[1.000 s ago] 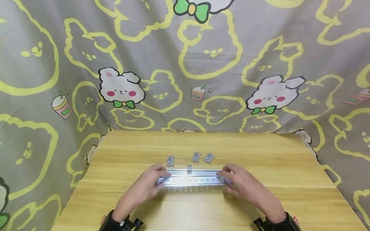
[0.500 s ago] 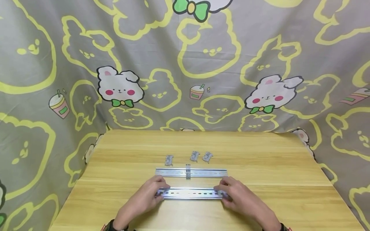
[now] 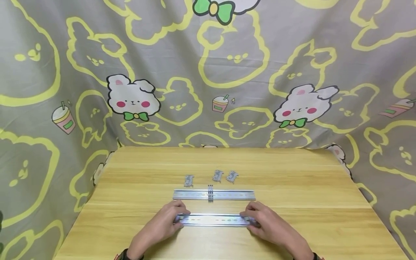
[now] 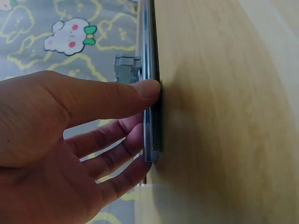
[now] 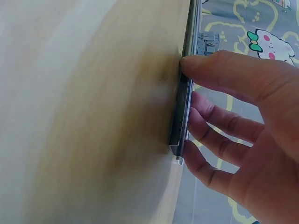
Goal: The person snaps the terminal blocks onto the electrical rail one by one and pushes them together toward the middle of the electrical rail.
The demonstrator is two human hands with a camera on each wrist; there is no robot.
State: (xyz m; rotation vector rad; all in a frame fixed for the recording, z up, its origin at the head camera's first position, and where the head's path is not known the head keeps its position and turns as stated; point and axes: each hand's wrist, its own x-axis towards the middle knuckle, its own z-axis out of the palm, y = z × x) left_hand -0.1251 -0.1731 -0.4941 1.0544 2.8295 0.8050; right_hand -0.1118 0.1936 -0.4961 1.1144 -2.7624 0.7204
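A slotted metal DIN rail (image 3: 214,220) lies crosswise in front of the person, held at both ends. The left hand (image 3: 165,220) pinches its left end, thumb (image 4: 147,89) along the near edge and fingers behind. At the other end the right hand (image 3: 268,222) grips it likewise, its thumb (image 5: 191,65) on the near edge. Farther back, a second DIN rail (image 3: 191,195) runs roughly parallel, with a cluster of thin grey terminal blocks (image 3: 210,194) across its middle. Neither hand touches that rail.
Behind the second rail, a loose grey terminal block (image 3: 189,180) lies on the left and two more (image 3: 217,176) lie near the middle. The wooden table (image 3: 292,162) ends at a grey patterned curtain (image 3: 240,137) at the back and sides.
Both hands have drawn the held rail back toward the person, away from the second rail it overlapped in view. Over the last half second it has barely moved.
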